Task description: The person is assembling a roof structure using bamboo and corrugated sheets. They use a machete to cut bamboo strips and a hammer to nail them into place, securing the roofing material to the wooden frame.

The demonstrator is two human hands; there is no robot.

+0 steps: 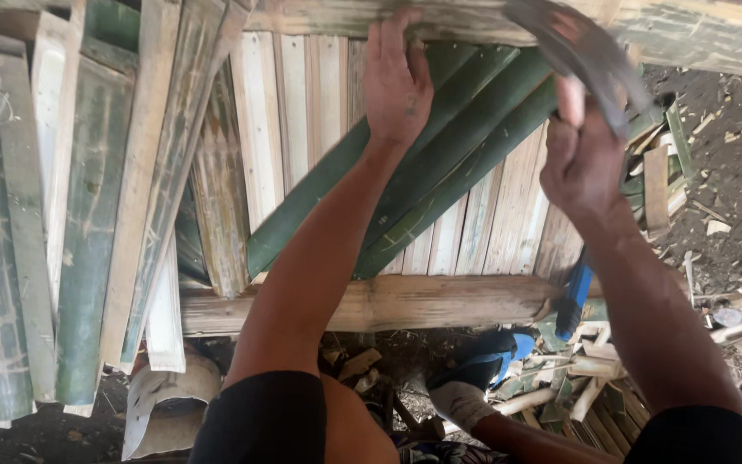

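Our left hand (397, 82) presses flat, fingers spread, on the top pole (474, 21), keeping it steady. Our right hand (581, 159), fingers wrapped tight, lifts a curved blade (581, 51) at upper right.

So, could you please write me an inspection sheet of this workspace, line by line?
Surface: pale split bamboo slats laid side by side across a thick bamboo pole.
Job's things: green split bamboo strips lying diagonally; curved grey metal blade.
Clutter: bamboo offcuts, chips on dirt.
Hands: left hand presses the top pole; right hand grips the blade.
Cables: nothing seen.
Surroundings: more slats at left; blue-handled tool.
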